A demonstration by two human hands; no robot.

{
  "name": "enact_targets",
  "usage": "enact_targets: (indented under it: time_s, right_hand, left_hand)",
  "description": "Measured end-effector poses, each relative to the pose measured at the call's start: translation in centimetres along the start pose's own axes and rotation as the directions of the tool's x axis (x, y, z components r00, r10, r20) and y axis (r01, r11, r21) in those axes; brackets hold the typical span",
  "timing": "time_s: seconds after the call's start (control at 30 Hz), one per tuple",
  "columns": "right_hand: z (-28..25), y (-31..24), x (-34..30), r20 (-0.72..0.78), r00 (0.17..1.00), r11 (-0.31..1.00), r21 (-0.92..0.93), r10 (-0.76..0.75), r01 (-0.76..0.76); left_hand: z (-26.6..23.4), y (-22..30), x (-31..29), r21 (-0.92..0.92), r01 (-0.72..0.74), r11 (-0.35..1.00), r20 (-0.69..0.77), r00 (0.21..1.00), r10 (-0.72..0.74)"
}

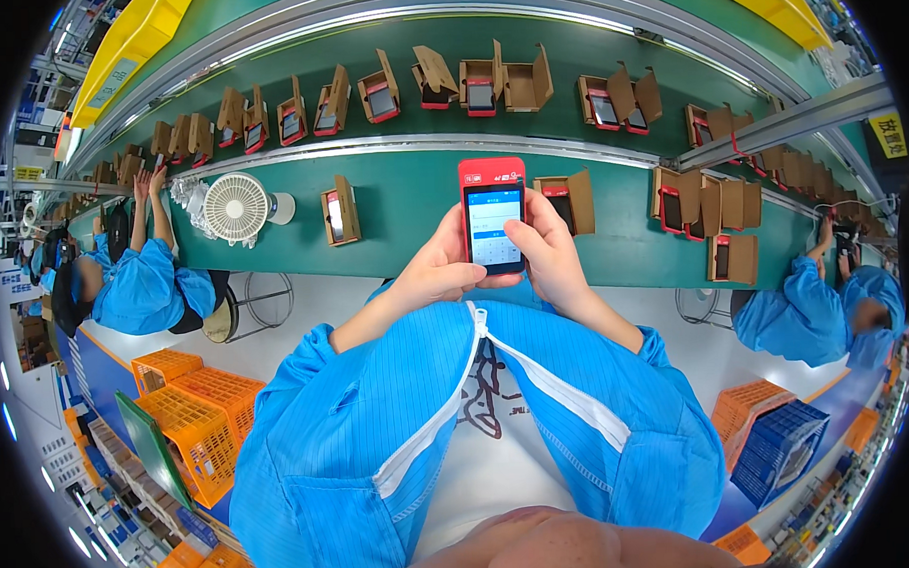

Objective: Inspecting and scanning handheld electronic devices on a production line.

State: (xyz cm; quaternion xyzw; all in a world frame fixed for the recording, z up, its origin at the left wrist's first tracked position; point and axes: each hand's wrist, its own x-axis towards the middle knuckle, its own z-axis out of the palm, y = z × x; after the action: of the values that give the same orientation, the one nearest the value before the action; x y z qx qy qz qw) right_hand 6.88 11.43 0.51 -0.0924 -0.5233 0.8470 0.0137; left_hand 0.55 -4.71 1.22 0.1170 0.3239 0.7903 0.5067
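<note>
Two hands hold red handheld; long axis pointing forward, tilt unclear.

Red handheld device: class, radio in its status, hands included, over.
Left hand, right hand: grip either side of red device. Screen lit. In the way: right thumb, over screen's right edge. Cardboard boxes nearby.

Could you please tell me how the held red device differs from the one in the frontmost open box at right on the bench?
The held device is gripped by the left hand and right hand, while the boxed device lies in an open cardboard box. The held device's screen is lit; the boxed device's looks dark. The held device appears larger in the picture than the boxed device. Both show red casing.
</note>
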Motion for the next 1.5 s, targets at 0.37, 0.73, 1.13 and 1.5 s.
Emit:
enact_targets:
  time_s: [0.37,0.73,1.13,1.5]
  right_hand:
    - [0.5,0.2,0.0,-0.009,1.0,1.0,0.027,-0.009,0.01]
    - [0.8,0.2,0.5,0.0,0.999,0.999,-0.038,0.035,-0.035]
    - [1.2,0.3,1.2,-0.001,1.0,1.0,0.01,0.016,-0.016]
    - [1.4,0.8,1.6,-0.037,0.999,0.998,0.063,0.017,-0.014]
  left_hand:
    - [-0.3,0.2,-0.2,-0.017,0.024,1.0,-0.025,0.999,-0.024]
    - [-0.8,0.5,-0.3,-0.084,0.014,0.996,-0.025,1.0,-0.016]
    - [-1.4,1.4,-0.1,-0.089,0.033,0.995,0.007,0.999,-0.033]
    - [-1.7,1.7,-0.2,-0.133,0.057,0.989,-0.007,0.998,-0.059]
